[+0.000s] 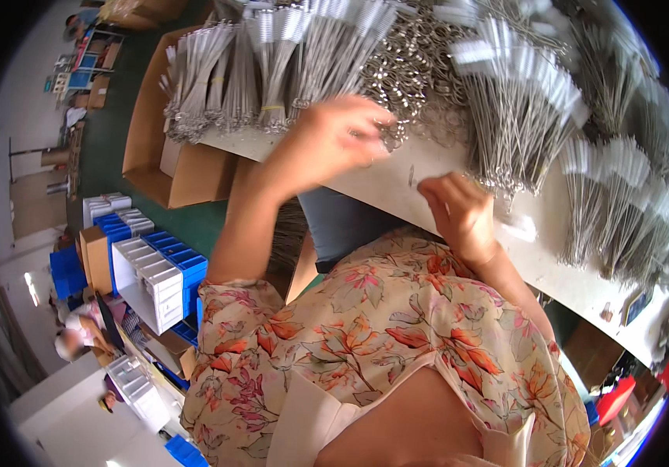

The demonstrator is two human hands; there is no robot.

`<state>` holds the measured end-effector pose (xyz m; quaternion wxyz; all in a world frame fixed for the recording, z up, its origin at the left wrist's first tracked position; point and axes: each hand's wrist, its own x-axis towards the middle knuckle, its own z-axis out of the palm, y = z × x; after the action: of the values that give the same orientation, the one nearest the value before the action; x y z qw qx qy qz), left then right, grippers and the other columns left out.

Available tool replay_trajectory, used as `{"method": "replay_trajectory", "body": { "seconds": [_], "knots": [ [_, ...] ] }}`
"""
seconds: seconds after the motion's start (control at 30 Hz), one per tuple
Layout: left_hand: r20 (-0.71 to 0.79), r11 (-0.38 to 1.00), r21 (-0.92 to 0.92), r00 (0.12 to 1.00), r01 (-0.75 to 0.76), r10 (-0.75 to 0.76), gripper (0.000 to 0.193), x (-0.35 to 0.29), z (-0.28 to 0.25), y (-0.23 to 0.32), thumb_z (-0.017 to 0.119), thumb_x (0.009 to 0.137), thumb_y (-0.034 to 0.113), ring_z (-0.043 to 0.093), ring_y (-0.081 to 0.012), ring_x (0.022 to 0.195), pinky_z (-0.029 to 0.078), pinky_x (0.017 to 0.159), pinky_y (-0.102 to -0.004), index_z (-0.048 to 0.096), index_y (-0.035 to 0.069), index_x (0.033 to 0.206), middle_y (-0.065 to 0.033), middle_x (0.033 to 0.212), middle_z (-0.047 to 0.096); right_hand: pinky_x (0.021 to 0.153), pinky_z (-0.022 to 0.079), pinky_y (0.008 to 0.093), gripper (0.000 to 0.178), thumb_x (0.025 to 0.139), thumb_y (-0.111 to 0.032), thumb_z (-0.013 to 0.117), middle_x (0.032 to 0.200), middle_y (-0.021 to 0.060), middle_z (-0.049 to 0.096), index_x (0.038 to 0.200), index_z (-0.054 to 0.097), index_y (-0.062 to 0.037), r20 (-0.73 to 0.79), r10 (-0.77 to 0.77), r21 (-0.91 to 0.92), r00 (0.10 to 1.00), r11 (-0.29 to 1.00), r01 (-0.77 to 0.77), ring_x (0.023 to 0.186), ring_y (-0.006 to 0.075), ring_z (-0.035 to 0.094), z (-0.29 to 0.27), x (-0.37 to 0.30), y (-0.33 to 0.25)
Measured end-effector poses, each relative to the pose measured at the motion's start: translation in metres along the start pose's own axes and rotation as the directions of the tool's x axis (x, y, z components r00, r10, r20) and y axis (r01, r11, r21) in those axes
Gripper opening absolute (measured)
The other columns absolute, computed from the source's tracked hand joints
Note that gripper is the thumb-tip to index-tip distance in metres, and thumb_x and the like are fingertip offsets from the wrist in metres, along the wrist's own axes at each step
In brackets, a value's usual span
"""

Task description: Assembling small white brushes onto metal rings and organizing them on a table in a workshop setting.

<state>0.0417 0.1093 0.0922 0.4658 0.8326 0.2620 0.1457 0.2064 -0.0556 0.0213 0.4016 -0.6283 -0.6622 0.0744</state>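
My left hand (338, 134) reaches over the table beside a heap of small metal rings (404, 74). It is smeared by motion; a small shiny bit shows near its fingers, but I cannot tell whether they hold it. Closer to the table's front edge, my right hand (461, 214) is closed, thumb and fingers pressed together; anything in them is too small to make out. A small thin metal piece (411, 174) lies on the white table (436, 159) between the hands. Thin wire brushes with white bristles (517, 109) stand bundled just beyond my right hand.
More bundled brushes (272, 66) fill the far left of the table, and further bundles (619, 202) lie at the right. An open cardboard box (144, 167) stands left of the table. Blue and white plastic bins (151, 280) are stacked on the left, with another person (85, 331) beyond.
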Motion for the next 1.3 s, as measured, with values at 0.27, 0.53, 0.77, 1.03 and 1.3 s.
{"method": "replay_trajectory", "body": {
  "seconds": [0.27, 0.53, 0.77, 1.03, 1.3],
  "knots": [
    [-0.523, 0.333, 0.713, 0.784, 0.617, -0.334, 0.042, 0.011, -0.187, -0.156, 0.056, 0.078, 0.049, 0.061, -0.0341, 0.08, 0.047, 0.069, -0.0394, 0.065, 0.009, 0.082, -0.0139, 0.084, 0.064, 0.076, 0.046, 0.0333, 0.02, 0.066, -0.011, 0.057, 0.082, 0.0036, 0.055, 0.086, 0.06, -0.0102, 0.191, -0.217, -0.081, 0.957, 0.968, 0.236, 0.085, 0.0209, 0.055, 0.031, 0.001, -0.004],
    [-0.478, 0.541, 0.637, 0.832, 0.549, -0.282, 0.026, 0.017, -0.201, -0.208, 0.058, 0.08, 0.026, 0.061, -0.0272, 0.066, 0.046, 0.064, -0.0368, 0.064, 0.002, 0.081, -0.0152, 0.074, 0.063, 0.065, 0.049, 0.0302, 0.014, 0.071, -0.004, 0.07, 0.081, 0.0068, 0.064, 0.084, 0.065, -0.0072, -0.256, 0.131, 0.045, 0.958, 0.991, -0.123, 0.071, 0.017, 0.06, -0.06, 0.01, 0.041],
    [-0.534, 0.677, 0.269, 0.691, 0.685, -0.488, 0.012, 0.0, -0.189, -0.162, 0.054, 0.082, 0.01, 0.061, -0.0135, 0.056, 0.048, 0.045, -0.0259, 0.059, -0.002, 0.079, -0.0093, 0.066, 0.062, 0.063, 0.049, 0.0326, 0.018, 0.076, -0.022, 0.065, 0.076, 0.0098, 0.065, 0.083, 0.066, -0.0061, -0.418, 0.372, -0.141, 0.829, 0.875, -0.463, 0.065, 0.0213, 0.063, -0.116, 0.04, 0.116],
    [-0.723, 0.528, 0.482, 0.658, 0.699, -0.21, 0.028, -0.005, -0.157, -0.093, 0.043, 0.084, 0.01, 0.061, -0.0151, 0.059, 0.048, 0.051, -0.03, 0.054, 0.007, 0.109, -0.0078, 0.074, 0.063, 0.058, 0.044, 0.0295, 0.026, 0.077, -0.026, 0.054, 0.06, 0.0053, 0.055, 0.08, 0.064, -0.0027, -0.038, 0.694, 0.088, 0.719, 0.719, -0.69, 0.057, 0.0139, 0.052, -0.131, 0.042, 0.131],
    [-0.344, 0.853, 0.513, 0.934, 0.098, 0.099, 0.021, 0.076, -0.054, -0.08, 0.057, 0.084, 0.024, 0.055, -0.0162, 0.059, 0.044, 0.056, -0.0294, 0.061, 0.004, 0.091, -0.0085, 0.073, 0.061, 0.05, 0.037, 0.0212, 0.021, 0.081, -0.014, 0.048, 0.061, 0.0, 0.05, 0.086, 0.066, -0.0046, -0.409, 0.569, 0.191, 0.713, 0.818, -0.543, 0.055, 0.0053, 0.046, -0.195, 0.014, 0.104]
  ]
}}
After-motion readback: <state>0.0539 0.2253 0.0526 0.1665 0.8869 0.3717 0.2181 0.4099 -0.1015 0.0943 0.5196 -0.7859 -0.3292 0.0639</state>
